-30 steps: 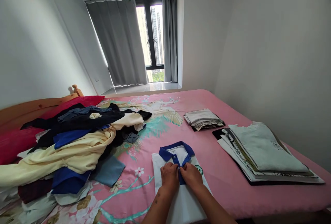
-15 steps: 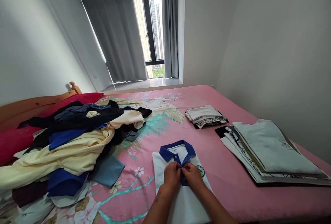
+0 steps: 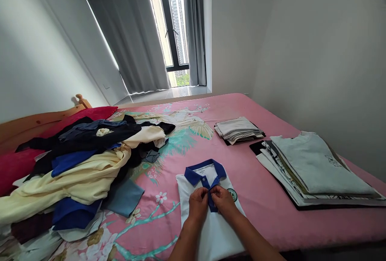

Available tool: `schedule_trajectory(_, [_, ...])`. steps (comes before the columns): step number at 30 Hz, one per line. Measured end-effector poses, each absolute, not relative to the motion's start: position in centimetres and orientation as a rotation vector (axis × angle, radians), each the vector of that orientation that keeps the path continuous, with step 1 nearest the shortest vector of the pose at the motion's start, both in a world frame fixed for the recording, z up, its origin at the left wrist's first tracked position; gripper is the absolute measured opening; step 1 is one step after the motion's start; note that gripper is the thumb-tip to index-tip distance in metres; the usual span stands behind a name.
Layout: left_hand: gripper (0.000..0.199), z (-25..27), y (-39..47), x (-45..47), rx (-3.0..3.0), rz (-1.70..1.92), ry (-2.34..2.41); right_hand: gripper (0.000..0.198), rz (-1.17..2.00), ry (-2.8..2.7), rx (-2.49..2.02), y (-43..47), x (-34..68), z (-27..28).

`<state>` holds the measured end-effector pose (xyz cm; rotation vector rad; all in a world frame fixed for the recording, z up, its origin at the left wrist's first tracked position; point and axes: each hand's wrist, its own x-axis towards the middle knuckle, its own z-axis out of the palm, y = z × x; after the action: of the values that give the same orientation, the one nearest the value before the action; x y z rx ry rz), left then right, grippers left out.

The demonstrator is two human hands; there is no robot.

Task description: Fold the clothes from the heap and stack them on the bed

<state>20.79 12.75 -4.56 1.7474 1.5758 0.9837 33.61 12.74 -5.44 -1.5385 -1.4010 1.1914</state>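
Note:
A white polo shirt (image 3: 217,235) with a blue collar lies folded on the bed, its front facing up and its collar away from me. My left hand (image 3: 198,204) pinches the left side of the blue button placket, just below the collar. Close beside it, my right hand (image 3: 223,201) pinches the placket's other side. The fingertips of both hands almost meet and cover the spot they grip, so a button there cannot be made out. A round green badge (image 3: 232,194) shows on the shirt's chest beside my right hand.
Loose clothes (image 3: 90,164) are heaped on the left of the pink flowered bed sheet (image 3: 169,172). A small folded stack (image 3: 239,129) lies beyond the shirt. A larger stack of folded shirts (image 3: 319,168) sits at the right, near the bed's edge. Red pillows (image 3: 18,168) lie by the wooden headboard.
The camera view has tilted and shifted slightly. Both hands keep their pinch on the placket, with the fingers moving only a little. The shirt stays in place on the bed.

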Motion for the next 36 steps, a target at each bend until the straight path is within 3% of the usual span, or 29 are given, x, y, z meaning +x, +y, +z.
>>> schedule_trajectory(17, [0.006, -3.6, 13.3, 21.1, 1.559, 0.876, 1.720, 0.012, 0.994, -1.577, -1.665, 13.2, 33.5, -5.3])
schedule_trajectory(25, [0.008, -3.8, 13.9, 21.1, 1.529, 0.876, 1.769, 0.020, 0.941, -1.704, -1.699, 13.2, 33.6, -4.9])
schedule_trajectory(36, [0.009, -4.0, 13.7, 20.7, 1.489, 0.902, 1.668, 0.013, 0.814, -1.968, -1.705, 13.9, 34.1, -3.8])
